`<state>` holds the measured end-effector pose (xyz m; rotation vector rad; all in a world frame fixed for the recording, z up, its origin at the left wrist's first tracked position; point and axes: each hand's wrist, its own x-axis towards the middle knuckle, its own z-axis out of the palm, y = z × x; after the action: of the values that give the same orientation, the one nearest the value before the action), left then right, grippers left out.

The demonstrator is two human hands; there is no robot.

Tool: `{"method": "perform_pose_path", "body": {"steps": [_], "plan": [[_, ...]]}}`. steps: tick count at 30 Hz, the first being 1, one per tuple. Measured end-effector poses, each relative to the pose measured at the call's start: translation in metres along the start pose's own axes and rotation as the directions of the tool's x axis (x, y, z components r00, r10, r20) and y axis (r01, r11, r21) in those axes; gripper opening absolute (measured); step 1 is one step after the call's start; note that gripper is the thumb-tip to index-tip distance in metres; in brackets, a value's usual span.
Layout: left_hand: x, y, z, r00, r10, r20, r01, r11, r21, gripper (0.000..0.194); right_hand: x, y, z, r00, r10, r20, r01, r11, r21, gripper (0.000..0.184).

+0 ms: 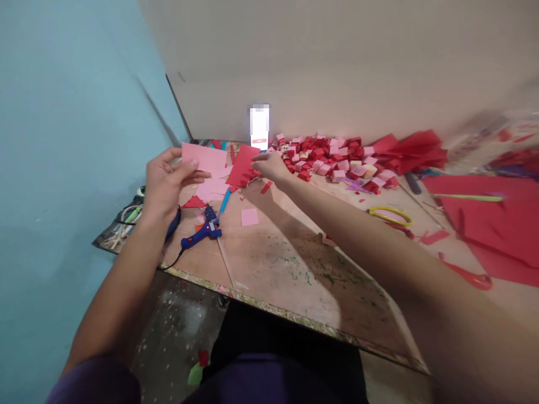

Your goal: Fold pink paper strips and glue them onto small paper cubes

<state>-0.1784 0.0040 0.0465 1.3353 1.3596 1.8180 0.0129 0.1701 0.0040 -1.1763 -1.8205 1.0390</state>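
Left wall: light blue [71,112], fills the left of the frame, dark diagonal streak [155,109] near the corner.
Back wall: plain beige panel [357,62], upper middle to upper right, small mark near its left edge.
Table: wood top [269,286], green specks, front edge rough and chipped.
Floor: grey [164,331], lower left, pale spots.
Light: uneven, broad shadow on tabletop, lower centre-right.
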Motion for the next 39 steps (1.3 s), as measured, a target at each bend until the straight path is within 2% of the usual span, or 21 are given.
{"method": "perform_pose_path", "body": {"steps": [3,6,9,10,12,14,17,19,20,21,22,23,24,25,27,29,32,35,39], "plan": [[-0.013,-0.014,0.019,0.987,-0.123,0.101,0.13,0.99,-0.061,0.032,-0.032,-0.002,-0.023,0.998,-0.014,0.059,0.011,0.998,0.057,0.024],[-0.024,-0.027,0.046,0.945,-0.251,0.209,0.282,0.949,-0.141,0.029,-0.08,0.001,-0.05,0.987,-0.02,0.16,0.007,0.997,0.077,0.018],[-0.035,-0.033,0.079,0.901,-0.323,0.29,0.379,0.911,-0.161,0.025,-0.128,0.006,-0.072,0.973,0.018,0.23,-0.047,0.992,0.121,0.03],[-0.041,-0.034,0.09,0.886,-0.336,0.32,0.4,0.903,-0.156,0.024,-0.142,0.008,-0.078,0.974,0.056,0.218,-0.1,0.975,0.2,0.035],[-0.055,-0.034,0.113,0.847,-0.36,0.39,0.438,0.889,-0.131,0.023,-0.165,0.012,-0.086,0.972,0.101,0.211,-0.167,0.93,0.327,0.031],[-0.07,-0.035,0.131,0.808,-0.374,0.455,0.46,0.883,-0.09,0.023,-0.183,0.018,-0.092,0.973,0.118,0.196,-0.187,0.905,0.383,0.021],[-0.087,-0.038,0.148,0.777,-0.368,0.511,0.449,0.893,-0.039,0.022,-0.204,0.03,-0.095,0.978,0.176,0.108,-0.206,0.882,0.425,0.021],[-0.092,-0.04,0.15,0.809,-0.314,0.497,0.377,0.926,-0.029,0.024,-0.216,0.039,-0.094,0.973,0.213,0.082,-0.228,0.868,0.442,0.024],[-0.093,-0.041,0.15,0.832,-0.257,0.491,0.301,0.953,-0.012,0.027,-0.221,0.044,-0.093,0.969,0.231,0.082,-0.243,0.857,0.454,0.026],[-0.094,-0.041,0.148,0.848,-0.156,0.506,0.162,0.986,0.032,0.031,-0.226,0.048,-0.091,0.964,0.249,0.096,-0.264,0.843,0.468,0.027],[-0.094,-0.041,0.146,0.827,-0.051,0.561,0.0,0.996,0.091,0.036,-0.23,0.052,-0.09,0.958,0.264,0.114,-0.286,0.83,0.48,0.029],[-0.095,-0.042,0.143,0.778,0.047,0.626,-0.166,0.977,0.134,0.042,-0.233,0.055,-0.09,0.954,0.268,0.134,-0.299,0.819,0.49,0.03],[-0.095,-0.042,0.141,0.711,0.122,0.692,-0.312,0.937,0.155,0.048,-0.234,0.059,-0.09,0.953,0.261,0.156,-0.304,0.813,0.497,0.029],[-0.096,-0.044,0.139,0.647,0.173,0.743,-0.424,0.891,0.162,0.052,-0.235,0.061,-0.091,0.952,0.25,0.176,-0.305,0.81,0.5,0.029],[-0.097,-0.048,0.137,0.563,0.235,0.793,-0.564,0.81,0.16,0.054,-0.233,0.066,-0.094,0.949,0.228,0.217,-0.309,0.81,0.499,0.027],[-0.098,-0.054,0.137,0.529,0.268,0.805,-0.63,0.759,0.162,0.049,-0.23,0.069,-0.097,0.938,0.233,0.256,-0.335,0.797,0.503,0.026],[-0.099,-0.061,0.139,0.517,0.293,0.804,-0.679,0.713,0.177,0.04,-0.226,0.072,-0.102,0.911,0.257,0.322,-0.394,0.771,0.5,0.029],[-0.098,-0.063,0.14,0.516,0.325,0.792,-0.709,0.681,0.182,0.035,-0.224,0.072,-0.104,0.901,0.256,0.35,-0.409,0.773,0.486,0.032],[-0.1,-0.059,0.14,0.539,0.345,0.768,-0.693,0.7,0.172,0.028,-0.225,0.071,-0.106,0.927,0.223,0.302,-0.357,0.773,0.525,0.032]]}}
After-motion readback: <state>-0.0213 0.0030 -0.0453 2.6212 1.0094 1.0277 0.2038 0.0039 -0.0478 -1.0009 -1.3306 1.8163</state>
